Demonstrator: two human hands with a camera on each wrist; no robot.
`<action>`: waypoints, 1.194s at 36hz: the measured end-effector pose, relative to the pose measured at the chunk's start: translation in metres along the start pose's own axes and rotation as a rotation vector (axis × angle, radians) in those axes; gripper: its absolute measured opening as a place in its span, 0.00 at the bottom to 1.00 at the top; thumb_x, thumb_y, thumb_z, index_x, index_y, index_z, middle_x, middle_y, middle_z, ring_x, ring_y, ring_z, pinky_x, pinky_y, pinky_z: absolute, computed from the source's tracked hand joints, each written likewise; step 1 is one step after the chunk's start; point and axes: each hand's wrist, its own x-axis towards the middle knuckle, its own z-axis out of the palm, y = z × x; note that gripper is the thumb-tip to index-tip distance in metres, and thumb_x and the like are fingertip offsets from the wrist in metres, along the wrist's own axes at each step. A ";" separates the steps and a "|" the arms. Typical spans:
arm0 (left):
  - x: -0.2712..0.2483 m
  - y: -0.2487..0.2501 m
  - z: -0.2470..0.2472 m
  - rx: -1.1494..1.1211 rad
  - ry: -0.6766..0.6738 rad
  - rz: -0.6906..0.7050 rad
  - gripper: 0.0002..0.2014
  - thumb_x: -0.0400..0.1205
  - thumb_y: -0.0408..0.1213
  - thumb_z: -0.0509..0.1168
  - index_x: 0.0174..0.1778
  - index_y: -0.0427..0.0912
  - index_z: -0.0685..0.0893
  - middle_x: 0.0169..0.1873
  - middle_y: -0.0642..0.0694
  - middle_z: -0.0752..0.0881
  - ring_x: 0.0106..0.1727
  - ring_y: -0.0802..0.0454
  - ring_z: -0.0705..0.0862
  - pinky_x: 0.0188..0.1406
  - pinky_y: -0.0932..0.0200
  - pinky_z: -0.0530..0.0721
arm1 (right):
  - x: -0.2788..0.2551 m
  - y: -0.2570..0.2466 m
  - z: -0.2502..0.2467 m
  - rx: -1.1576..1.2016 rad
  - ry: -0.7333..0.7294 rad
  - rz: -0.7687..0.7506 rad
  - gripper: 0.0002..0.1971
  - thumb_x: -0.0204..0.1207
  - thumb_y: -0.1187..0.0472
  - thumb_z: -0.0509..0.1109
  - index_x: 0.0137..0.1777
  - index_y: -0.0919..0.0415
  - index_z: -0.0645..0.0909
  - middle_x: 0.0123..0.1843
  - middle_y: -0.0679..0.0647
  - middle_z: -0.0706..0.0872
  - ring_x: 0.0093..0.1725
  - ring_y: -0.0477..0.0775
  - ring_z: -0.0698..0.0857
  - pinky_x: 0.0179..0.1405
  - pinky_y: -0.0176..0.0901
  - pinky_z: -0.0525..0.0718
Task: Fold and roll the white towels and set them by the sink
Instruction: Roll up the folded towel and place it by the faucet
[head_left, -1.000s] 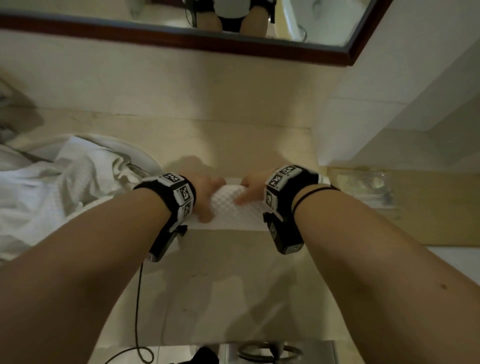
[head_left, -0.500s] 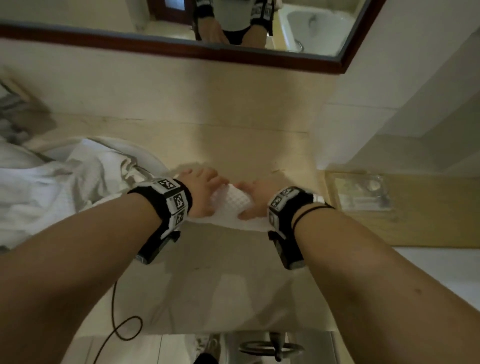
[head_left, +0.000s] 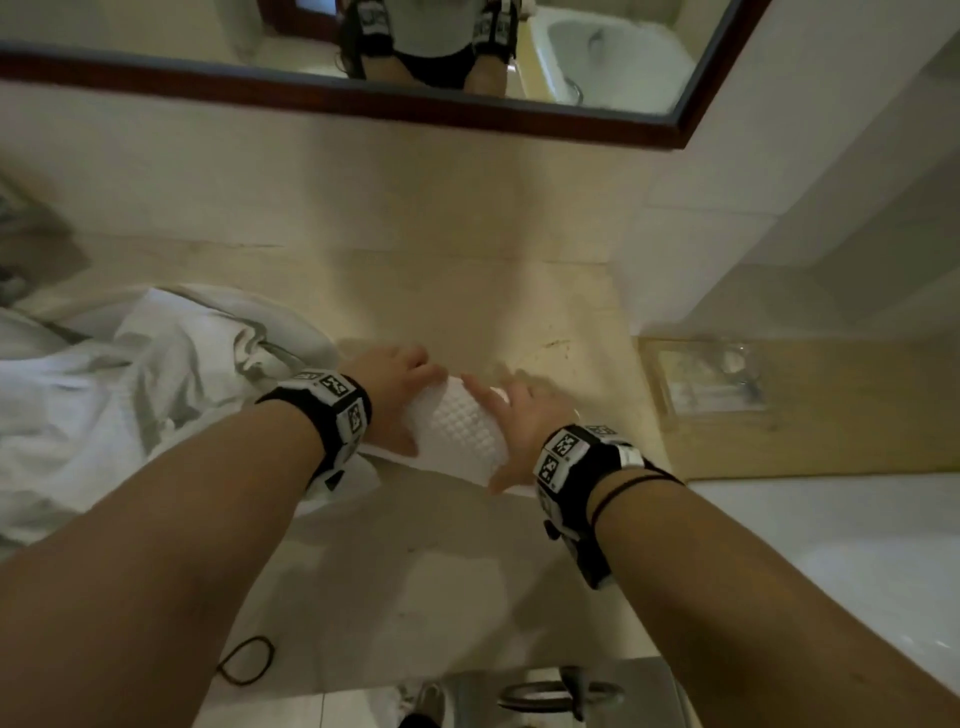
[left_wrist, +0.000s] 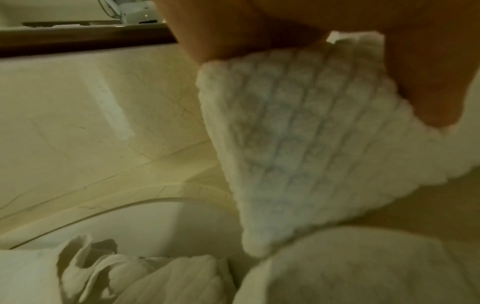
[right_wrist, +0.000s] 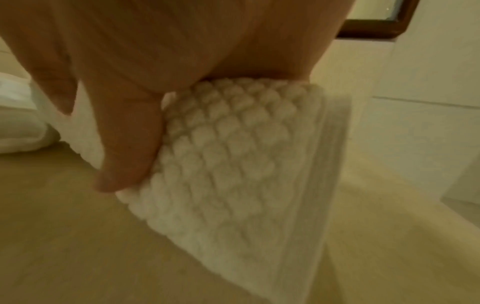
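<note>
A white waffle-weave towel (head_left: 457, 431) lies as a thick roll on the beige counter (head_left: 415, 571), slanted from far left to near right. My left hand (head_left: 415, 400) grips its left end, fingers over the top and thumb on the near side. My right hand (head_left: 493, 431) grips the right end the same way. In the left wrist view the towel (left_wrist: 298, 144) sits between my fingers and thumb. In the right wrist view my thumb (right_wrist: 124, 144) presses the near face of the towel (right_wrist: 233, 154), and the palm covers its top.
A heap of crumpled white linen (head_left: 104, 405) fills the sink (left_wrist: 155, 222) at the left, right beside the roll. A wooden tray (head_left: 831, 415) with plastic-wrapped items stands at the right. A mirror (head_left: 696, 119) hangs above the back wall. A white basin edge (head_left: 857, 545) lies near right.
Both hands have moved away from me along the counter. The roll has grown thicker, its flat tail shorter, and it now lies slanted.
</note>
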 end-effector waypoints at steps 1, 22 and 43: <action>-0.002 -0.001 0.003 0.065 0.014 0.011 0.49 0.64 0.66 0.70 0.79 0.54 0.57 0.70 0.49 0.68 0.70 0.47 0.70 0.77 0.51 0.59 | 0.001 -0.002 0.001 -0.013 0.007 0.007 0.65 0.58 0.37 0.80 0.79 0.36 0.29 0.82 0.59 0.51 0.77 0.67 0.63 0.72 0.59 0.71; -0.113 0.003 -0.074 0.198 0.045 -0.179 0.50 0.67 0.52 0.73 0.79 0.59 0.47 0.66 0.46 0.72 0.62 0.43 0.78 0.60 0.47 0.81 | -0.094 -0.045 -0.068 -0.006 0.407 -0.064 0.46 0.62 0.45 0.77 0.77 0.43 0.54 0.58 0.54 0.79 0.54 0.61 0.83 0.46 0.48 0.80; -0.377 -0.020 -0.063 0.106 0.159 -0.542 0.49 0.63 0.64 0.70 0.77 0.60 0.52 0.71 0.46 0.72 0.67 0.41 0.77 0.65 0.44 0.78 | -0.192 -0.241 -0.101 -0.126 0.598 -0.351 0.43 0.60 0.44 0.73 0.75 0.44 0.56 0.61 0.53 0.78 0.56 0.61 0.83 0.52 0.50 0.83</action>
